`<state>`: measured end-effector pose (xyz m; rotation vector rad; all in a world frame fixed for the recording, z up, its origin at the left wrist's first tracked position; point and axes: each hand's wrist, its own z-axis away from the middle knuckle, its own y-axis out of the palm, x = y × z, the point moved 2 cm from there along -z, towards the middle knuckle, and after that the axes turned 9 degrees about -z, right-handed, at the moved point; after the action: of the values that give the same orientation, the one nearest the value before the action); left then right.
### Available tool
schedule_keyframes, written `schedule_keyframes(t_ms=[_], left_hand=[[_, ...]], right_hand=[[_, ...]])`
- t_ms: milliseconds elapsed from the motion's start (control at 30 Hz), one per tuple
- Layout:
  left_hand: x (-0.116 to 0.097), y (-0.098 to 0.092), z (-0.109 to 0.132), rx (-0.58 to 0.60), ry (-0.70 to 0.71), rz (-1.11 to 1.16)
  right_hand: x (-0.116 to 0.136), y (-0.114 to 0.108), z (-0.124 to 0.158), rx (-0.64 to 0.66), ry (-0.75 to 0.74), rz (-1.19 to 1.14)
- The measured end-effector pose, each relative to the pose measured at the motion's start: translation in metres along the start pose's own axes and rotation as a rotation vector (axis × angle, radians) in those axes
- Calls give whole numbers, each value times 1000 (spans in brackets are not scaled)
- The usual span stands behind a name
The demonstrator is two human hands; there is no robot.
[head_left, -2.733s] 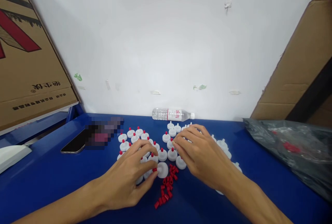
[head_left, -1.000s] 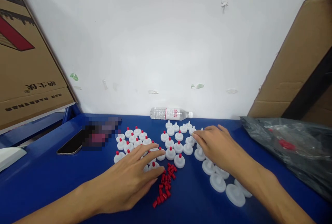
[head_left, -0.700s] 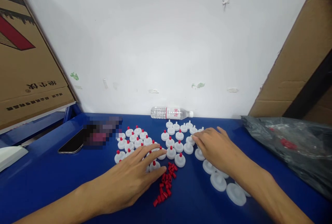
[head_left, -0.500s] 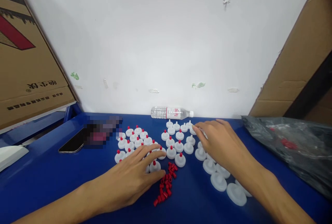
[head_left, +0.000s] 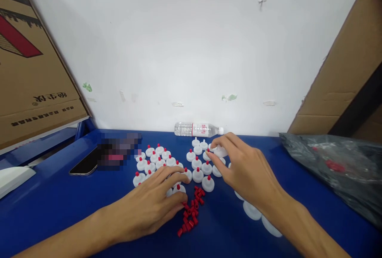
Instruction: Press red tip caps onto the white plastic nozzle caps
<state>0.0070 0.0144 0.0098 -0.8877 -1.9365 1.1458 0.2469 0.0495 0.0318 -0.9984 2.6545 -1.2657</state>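
My left hand [head_left: 152, 202] hovers over white round caps with red tips [head_left: 208, 184], its thumb and index fingertip beside a small pile of loose red tips [head_left: 191, 214]. Whether anything sits between those fingertips is hidden. My right hand [head_left: 244, 162] is over the back of the caps, its thumb near a red-tipped one and its curled fingers at plain white caps. What the fingers touch or hold is too small to make out. Larger plain white caps [head_left: 252, 210] lie under my right forearm, partly hidden by it.
A clear water bottle [head_left: 199, 129] lies along the white wall. On the left are a phone [head_left: 86, 163], a white object [head_left: 14, 179] and a cardboard box [head_left: 38, 79]. A grey plastic bag [head_left: 337, 170] with red pieces lies on the right of the blue table [head_left: 221, 234].
My right hand has moved left and its fingers have curled, with the thumb now near a red-tipped cap. My left thumb has drawn slightly left at the red pile.
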Motion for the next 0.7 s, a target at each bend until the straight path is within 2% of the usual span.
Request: schedule_keyframes(t_ms=[100,200,300,400,533,700], left_hand=[[3,-1,1,-69,-34,33],[9,-3,5,-198,-74,41],[16,-8,9,-331,-131,-8],[20,-12,9,-410,-133,-39],[18,-11,7,-412,-105,-40],[14,-11,5,-446,-120,-27]], right_hand=[[10,3,2,84,-161,-41],[19,9,6,162,-304,-118],[24,14,10,180,-313,-192],[28,19,14,186,-334,-246],[33,21,17,160,-377,-305],[37,18,17,131,-343,-418]])
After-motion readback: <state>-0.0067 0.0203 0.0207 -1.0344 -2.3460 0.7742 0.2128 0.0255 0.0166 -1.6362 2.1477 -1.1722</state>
